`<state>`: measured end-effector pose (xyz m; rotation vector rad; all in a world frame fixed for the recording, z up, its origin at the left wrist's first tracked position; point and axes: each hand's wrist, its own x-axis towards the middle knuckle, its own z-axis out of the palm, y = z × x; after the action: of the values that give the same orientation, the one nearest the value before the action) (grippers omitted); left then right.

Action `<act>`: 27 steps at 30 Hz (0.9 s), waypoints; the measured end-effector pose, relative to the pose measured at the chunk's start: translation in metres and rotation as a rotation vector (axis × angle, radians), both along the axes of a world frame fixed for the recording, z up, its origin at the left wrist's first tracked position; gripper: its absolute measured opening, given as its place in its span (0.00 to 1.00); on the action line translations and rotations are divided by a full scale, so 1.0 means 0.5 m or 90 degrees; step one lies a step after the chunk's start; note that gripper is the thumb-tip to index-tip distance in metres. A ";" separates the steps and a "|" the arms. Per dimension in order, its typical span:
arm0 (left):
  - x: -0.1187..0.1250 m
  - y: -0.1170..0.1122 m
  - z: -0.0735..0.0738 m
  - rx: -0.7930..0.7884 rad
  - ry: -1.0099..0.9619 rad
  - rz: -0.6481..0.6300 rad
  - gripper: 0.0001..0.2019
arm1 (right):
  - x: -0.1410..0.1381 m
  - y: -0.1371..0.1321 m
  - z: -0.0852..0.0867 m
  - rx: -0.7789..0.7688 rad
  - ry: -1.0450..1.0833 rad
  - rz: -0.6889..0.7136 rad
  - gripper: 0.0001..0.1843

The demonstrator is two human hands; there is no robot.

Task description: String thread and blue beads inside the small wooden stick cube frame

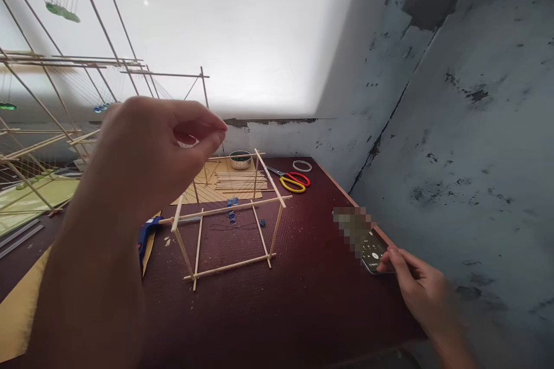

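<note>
My left hand (pixel 147 153) is raised close to the camera, above the table. Its thumb and fingers are pinched together on something too small to make out. Below it stands a cube frame of thin wooden sticks (pixel 229 225) on the dark red table (pixel 303 300). My right hand (pixel 418 288) rests at the table's right edge, fingertips touching a phone (pixel 373 251) that lies flat there.
Yellow-and-red scissors (pixel 292 180), a small round tin (pixel 240 159), a white ring (pixel 302 165) and a pile of loose sticks (pixel 240 181) on yellow card lie at the back. A blue glue gun (pixel 145 236) lies left of the frame. Larger stick structures (pixel 64 98) stand at left. Grey walls close the right.
</note>
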<state>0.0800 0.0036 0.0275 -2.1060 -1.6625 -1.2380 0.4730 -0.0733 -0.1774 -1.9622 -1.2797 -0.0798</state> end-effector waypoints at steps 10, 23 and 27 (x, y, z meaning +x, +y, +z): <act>-0.005 0.008 -0.010 -0.042 0.054 -0.177 0.08 | 0.005 0.001 -0.006 -0.021 0.097 -0.026 0.24; -0.002 0.053 -0.042 -0.164 0.136 -0.261 0.08 | 0.007 0.090 0.015 -0.099 0.089 0.106 0.22; 0.010 0.055 -0.044 -0.170 0.128 -0.289 0.09 | -0.040 0.094 0.081 -0.023 0.108 0.042 0.20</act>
<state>0.0850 0.0313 0.0055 -2.7775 -1.3714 -0.8949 0.4529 -0.0265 -0.1370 -1.9108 -1.2405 0.1402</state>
